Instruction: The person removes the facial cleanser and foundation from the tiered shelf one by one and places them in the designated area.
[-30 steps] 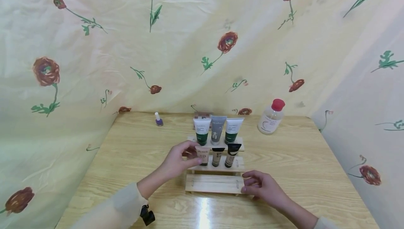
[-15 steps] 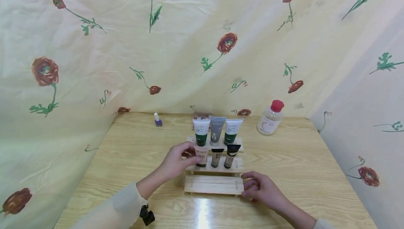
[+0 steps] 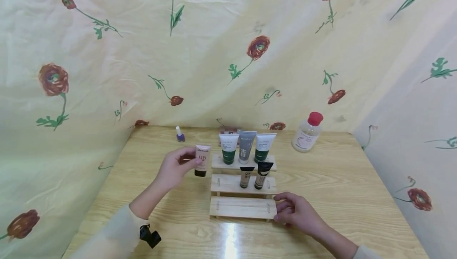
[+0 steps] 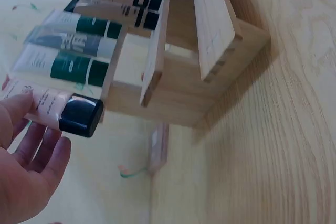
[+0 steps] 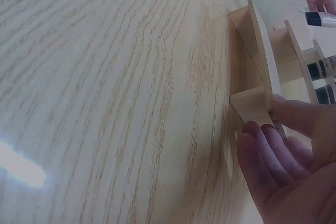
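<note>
Since the earlier frame the pink tube has left the rack's middle shelf. The right hand grips the front right corner, fingertips clearer from the right wrist; past the left edge, the left hand pinches the tube. Back-shelf tubes partly hide a checkered box.

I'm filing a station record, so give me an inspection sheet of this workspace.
Surface: wood-grain table, bright reflection near the wooden rack.
Job's things: pink tube off the rack; three tubes on the top tier, two smaller tubes on the middle one.
Clutter: purple polish bottle, red-capped bottle, partly hidden checked item behind the rack.
Hands: left hand pinches the pink tube; right hand grips the lowest tier's end.
Cables: nothing seen.
Surroundings: flower-patterned cloth.
</note>
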{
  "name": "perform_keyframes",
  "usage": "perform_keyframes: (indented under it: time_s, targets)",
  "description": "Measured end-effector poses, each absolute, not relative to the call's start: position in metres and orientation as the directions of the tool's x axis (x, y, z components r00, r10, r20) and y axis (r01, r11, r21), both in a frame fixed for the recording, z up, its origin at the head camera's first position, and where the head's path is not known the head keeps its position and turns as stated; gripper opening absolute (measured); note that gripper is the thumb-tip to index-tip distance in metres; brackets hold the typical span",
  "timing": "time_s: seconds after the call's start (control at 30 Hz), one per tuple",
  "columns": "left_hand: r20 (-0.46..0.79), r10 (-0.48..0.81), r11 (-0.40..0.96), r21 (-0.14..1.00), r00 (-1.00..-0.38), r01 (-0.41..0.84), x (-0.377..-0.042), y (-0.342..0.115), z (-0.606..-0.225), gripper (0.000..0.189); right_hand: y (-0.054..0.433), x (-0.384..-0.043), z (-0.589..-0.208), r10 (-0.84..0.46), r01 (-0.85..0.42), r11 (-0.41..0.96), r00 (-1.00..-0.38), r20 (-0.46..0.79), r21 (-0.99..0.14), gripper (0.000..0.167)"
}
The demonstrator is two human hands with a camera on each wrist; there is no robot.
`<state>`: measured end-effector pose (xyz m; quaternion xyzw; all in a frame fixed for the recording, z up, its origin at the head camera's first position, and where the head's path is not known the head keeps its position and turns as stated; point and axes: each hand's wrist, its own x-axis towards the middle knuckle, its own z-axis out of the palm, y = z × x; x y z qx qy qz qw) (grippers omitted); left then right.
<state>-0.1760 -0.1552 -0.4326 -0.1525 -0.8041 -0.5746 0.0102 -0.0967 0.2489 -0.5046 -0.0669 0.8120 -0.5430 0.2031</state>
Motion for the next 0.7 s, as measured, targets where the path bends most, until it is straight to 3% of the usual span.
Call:
perform_keyframes:
  time_s: [0.3, 0.7]
  targets:
    - [0.049, 0.149, 0.359, 0.928, -0.988, 0.1, -0.197, -0.174, -0.462, 0.034, 0.25, -0.096, -0.505, -0.319, 0.115, 0.409, -0.911, -0.26, -0.905, 0.06]
    - [-0.109, 0.154, 0.436, 0.9, -0.982, -0.032, -0.213, -0.181, -0.49, 0.03, 0.251, -0.091, -0.501, -0.32, 0.125, 0.383, -0.911, -0.259, -0.915, 0.059]
